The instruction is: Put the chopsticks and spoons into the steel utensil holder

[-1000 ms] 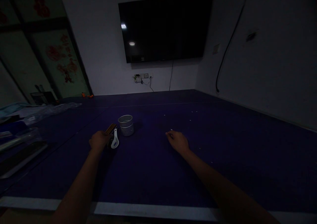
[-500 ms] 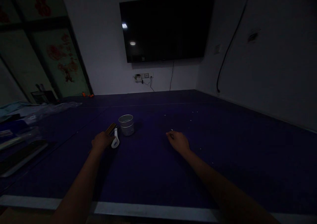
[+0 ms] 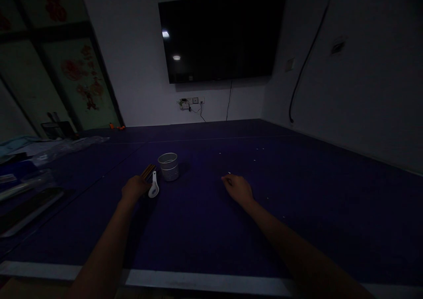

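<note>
My left hand (image 3: pixel 135 189) is closed over a bundle of brown chopsticks (image 3: pixel 148 171) lying on the purple tabletop (image 3: pixel 194 228). Their far ends stick out past my fingers; the rest is hidden under the hand. Against my left fingertips lies a white soup spoon (image 3: pixel 153 190), its handle pointing away from me. Just beyond, to the right, a grey metal-looking cup (image 3: pixel 168 167) stands upright. My right hand (image 3: pixel 238 189) rests on the table in a loose fist, with nothing visible in it. A tiny white bit (image 3: pixel 229 172) lies just past its fingers.
Several small white bits, one of them a speck (image 3: pixel 254 160), are scattered on the right side. At left lie a dark flat object with a pale edge (image 3: pixel 31 211) and clear plastic wrapping (image 3: pixel 74 145). A television (image 3: pixel 224 35) hangs on the far wall above sockets (image 3: pixel 194 101).
My left hand has shifted slightly right over the chopsticks, closer to the spoon. My right hand, the spoon and the cup stay in place.
</note>
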A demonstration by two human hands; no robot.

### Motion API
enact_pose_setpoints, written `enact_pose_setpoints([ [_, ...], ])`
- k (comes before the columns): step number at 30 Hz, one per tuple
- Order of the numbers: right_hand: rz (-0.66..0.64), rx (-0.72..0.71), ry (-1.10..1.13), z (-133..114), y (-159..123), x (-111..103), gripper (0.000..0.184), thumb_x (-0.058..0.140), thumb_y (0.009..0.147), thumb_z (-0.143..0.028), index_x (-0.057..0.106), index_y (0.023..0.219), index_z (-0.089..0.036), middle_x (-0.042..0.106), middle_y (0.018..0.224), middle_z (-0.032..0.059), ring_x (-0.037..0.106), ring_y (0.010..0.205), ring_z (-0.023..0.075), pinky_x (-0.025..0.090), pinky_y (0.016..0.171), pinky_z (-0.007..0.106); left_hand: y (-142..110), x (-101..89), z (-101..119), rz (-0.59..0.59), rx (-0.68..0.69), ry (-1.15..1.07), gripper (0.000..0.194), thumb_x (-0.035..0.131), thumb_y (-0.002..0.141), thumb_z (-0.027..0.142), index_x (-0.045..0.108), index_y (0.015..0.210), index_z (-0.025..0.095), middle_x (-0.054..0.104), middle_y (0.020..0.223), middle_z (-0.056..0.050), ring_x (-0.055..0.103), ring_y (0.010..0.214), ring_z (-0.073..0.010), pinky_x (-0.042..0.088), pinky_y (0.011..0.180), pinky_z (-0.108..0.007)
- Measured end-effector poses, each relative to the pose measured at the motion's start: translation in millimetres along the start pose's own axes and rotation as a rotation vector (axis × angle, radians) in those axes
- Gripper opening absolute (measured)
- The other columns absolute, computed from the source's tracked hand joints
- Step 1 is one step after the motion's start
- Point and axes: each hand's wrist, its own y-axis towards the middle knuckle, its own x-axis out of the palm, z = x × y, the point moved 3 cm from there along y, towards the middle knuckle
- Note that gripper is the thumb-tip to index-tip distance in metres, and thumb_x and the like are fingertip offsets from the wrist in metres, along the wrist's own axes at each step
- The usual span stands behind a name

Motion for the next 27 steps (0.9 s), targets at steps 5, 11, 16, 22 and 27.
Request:
enact_pose_setpoints([
  [5, -0.005, -0.001, -0.009, -1.1, -0.5, -1.0, 0.035, 0.039, 0.091, -0.04, 0.069, 0.102, -0.024, 0.071, 0.092, 0.0057, 0.065, 0.087, 0.0197, 0.044, 0.068, 0.026, -9.4, -7.6, 3.8, 0.041, -0.018, 0.014, 0.04, 0.054, 0.072, 0.044, 0.067, 0.096, 0.015, 0.07, 0.088, -0.014, 0.066, 0.085, -0.0263, 0.044, 0.06, -0.026],
  [11, -0.01, -0.022, 0.005, -1.0, -0.5, -1.0, 0.035, 0.039, 0.091, -0.039, 0.069, 0.1, -0.023, 0.071, 0.091, 0.0064, 0.065, 0.085, 0.0188, 0.043, 0.067, 0.025, -12.4, -10.3, 4.0, 0.081, -0.044, 0.028, 0.037, 0.051, 0.076, 0.042, 0.068, 0.097, 0.016, 0.07, 0.094, -0.014, 0.066, 0.085, -0.026, 0.045, 0.062, -0.027],
  [16, -0.003, -0.022, 0.003, -0.1, -0.3, -0.3, 0.035, 0.039, 0.091, -0.039, 0.069, 0.1, -0.023, 0.071, 0.092, 0.0067, 0.065, 0.087, 0.0193, 0.044, 0.069, 0.025, -9.1, -9.0, 1.4, 0.12, -0.025, 0.011, 0.03, 0.048, 0.078, 0.033, 0.069, 0.095, 0.02, 0.07, 0.095, -0.012, 0.066, 0.086, -0.0246, 0.045, 0.062, -0.026],
  [22, -0.002, -0.017, 0.011, 0.1, 0.1, 0.1, 0.036, 0.039, 0.091, -0.04, 0.069, 0.1, -0.023, 0.071, 0.093, 0.0071, 0.065, 0.089, 0.0194, 0.044, 0.072, 0.026, -3.6, -4.6, -1.9, 0.081, -0.009, -0.042, 0.027, 0.048, 0.078, 0.026, 0.068, 0.095, 0.021, 0.07, 0.094, -0.011, 0.066, 0.086, -0.0231, 0.044, 0.061, -0.025],
  [27, -0.015, -0.006, -0.003, -0.3, -0.2, -0.9, 0.035, 0.039, 0.091, -0.041, 0.069, 0.1, -0.023, 0.071, 0.092, 0.0062, 0.065, 0.087, 0.0191, 0.043, 0.069, 0.025, -2.0, -3.3, -2.4, 0.126, -0.009, -0.022, 0.023, 0.053, 0.075, 0.031, 0.07, 0.087, 0.021, 0.07, 0.095, -0.011, 0.066, 0.084, -0.0241, 0.044, 0.06, -0.025],
])
